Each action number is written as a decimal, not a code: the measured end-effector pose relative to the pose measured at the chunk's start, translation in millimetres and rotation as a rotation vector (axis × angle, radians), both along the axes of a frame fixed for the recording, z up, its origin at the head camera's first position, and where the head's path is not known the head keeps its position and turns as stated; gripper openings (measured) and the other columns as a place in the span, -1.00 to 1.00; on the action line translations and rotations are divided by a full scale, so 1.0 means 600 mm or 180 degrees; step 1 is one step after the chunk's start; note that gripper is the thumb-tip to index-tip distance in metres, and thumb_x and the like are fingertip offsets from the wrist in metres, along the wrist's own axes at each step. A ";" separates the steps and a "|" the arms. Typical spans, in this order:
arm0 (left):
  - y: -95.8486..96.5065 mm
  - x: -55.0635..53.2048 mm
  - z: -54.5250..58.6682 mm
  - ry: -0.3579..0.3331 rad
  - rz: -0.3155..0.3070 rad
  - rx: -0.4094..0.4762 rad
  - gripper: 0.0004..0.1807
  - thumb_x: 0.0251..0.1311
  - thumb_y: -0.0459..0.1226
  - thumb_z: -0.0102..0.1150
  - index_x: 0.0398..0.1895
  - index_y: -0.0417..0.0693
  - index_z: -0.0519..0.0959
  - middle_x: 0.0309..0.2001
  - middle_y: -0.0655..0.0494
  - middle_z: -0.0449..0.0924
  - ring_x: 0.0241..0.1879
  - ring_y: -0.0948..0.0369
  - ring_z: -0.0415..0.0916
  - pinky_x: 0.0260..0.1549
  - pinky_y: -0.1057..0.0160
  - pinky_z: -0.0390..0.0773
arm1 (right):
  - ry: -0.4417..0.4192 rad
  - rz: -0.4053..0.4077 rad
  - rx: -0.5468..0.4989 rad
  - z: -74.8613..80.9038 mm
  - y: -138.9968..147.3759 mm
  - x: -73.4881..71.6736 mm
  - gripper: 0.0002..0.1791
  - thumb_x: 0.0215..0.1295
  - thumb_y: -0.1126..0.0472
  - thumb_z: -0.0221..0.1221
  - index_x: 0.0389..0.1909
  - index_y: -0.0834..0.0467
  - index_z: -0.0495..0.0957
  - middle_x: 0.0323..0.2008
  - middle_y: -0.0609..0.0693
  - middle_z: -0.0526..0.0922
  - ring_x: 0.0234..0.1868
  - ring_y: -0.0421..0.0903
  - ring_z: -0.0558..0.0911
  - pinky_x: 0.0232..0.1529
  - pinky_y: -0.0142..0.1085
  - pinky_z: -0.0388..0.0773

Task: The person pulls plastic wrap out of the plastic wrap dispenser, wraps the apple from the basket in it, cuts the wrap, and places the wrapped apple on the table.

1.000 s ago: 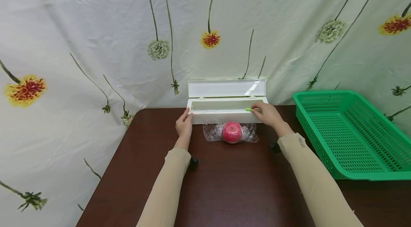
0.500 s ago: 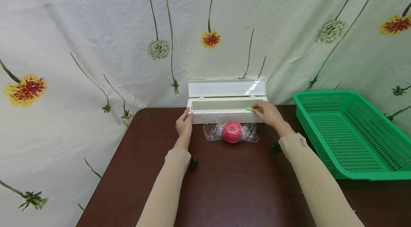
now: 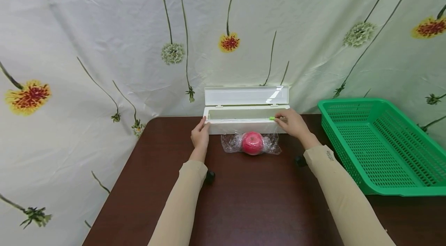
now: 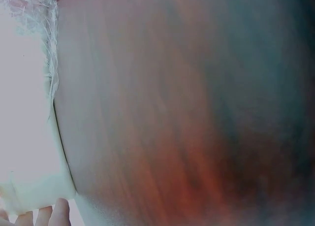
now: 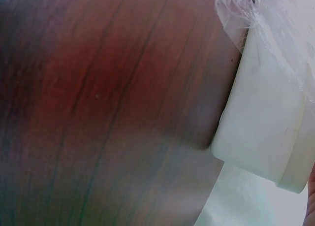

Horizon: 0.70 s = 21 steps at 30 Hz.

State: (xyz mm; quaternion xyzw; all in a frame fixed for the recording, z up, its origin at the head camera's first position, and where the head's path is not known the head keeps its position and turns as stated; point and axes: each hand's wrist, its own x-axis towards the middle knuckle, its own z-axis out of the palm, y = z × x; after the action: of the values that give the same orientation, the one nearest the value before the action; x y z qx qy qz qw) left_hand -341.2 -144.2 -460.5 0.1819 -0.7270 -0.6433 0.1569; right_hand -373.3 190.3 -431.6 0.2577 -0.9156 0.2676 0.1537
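Observation:
A long white cling film cutter box (image 3: pixel 226 128) stands at the back of the table with its lid (image 3: pixel 244 96) raised. My left hand (image 3: pixel 200 136) grips the box's left end; in the left wrist view its fingertips (image 4: pixel 60 212) lie against that end. On the right, my right hand (image 3: pixel 292 123) pinches a small bright green slide cutter (image 3: pixel 271 118) at the box's front rim. Directly before the box lies a red apple (image 3: pixel 252 143), wrapped in clear cling film (image 3: pixel 231 143) that bunches out on both sides. In the right wrist view the film (image 5: pixel 275 34) overlaps the box front.
A green plastic basket (image 3: pixel 397 153) stands on the right of the dark brown table (image 3: pixel 258 199). Behind the box hangs a flower-printed curtain (image 3: pixel 139 25), which the raised lid stands close to.
My right hand and the green slide cutter have moved slightly to the right along the box's front rim. My left hand, the box and the wrapped apple have stayed in place.

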 end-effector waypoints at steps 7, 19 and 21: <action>0.003 0.000 0.000 0.0017 -0.0021 -0.0018 -0.58 0.22 -0.11 0.14 0.17 0.23 0.51 0.25 0.23 0.38 0.29 0.16 0.24 0.23 0.15 0.24 | 0.0091 -0.0028 0.0024 -0.001 0.007 0.004 -0.81 0.28 0.21 0.17 -0.21 0.26 0.61 -0.20 0.15 0.63 -0.11 0.12 0.48 -0.08 0.00 0.43; 0.002 -0.002 0.000 0.0018 -0.0003 0.0026 -0.59 0.22 -0.10 0.14 0.16 0.25 0.52 0.24 0.23 0.40 0.28 0.18 0.25 0.22 0.17 0.25 | -0.0019 -0.0154 -0.0012 -0.002 0.030 0.005 -0.81 0.30 0.21 0.16 -0.21 0.26 0.59 -0.27 0.14 0.58 -0.15 0.11 0.45 -0.11 0.01 0.42; 0.001 -0.002 -0.001 0.0003 0.0008 0.0049 -0.59 0.22 -0.10 0.14 0.16 0.27 0.52 0.24 0.23 0.40 0.28 0.18 0.24 0.23 0.17 0.24 | -0.0070 -0.0201 -0.0008 -0.003 0.032 0.005 -0.80 0.31 0.20 0.15 -0.19 0.26 0.59 -0.24 0.15 0.58 -0.13 0.11 0.44 -0.10 0.01 0.41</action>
State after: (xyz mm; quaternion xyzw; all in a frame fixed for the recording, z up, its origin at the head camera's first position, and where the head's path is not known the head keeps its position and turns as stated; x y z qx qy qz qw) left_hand -342.5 -143.6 -461.2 0.1837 -0.7217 -0.6488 0.1566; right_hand -370.2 209.7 -433.2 0.2255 -0.9246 0.2666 0.1524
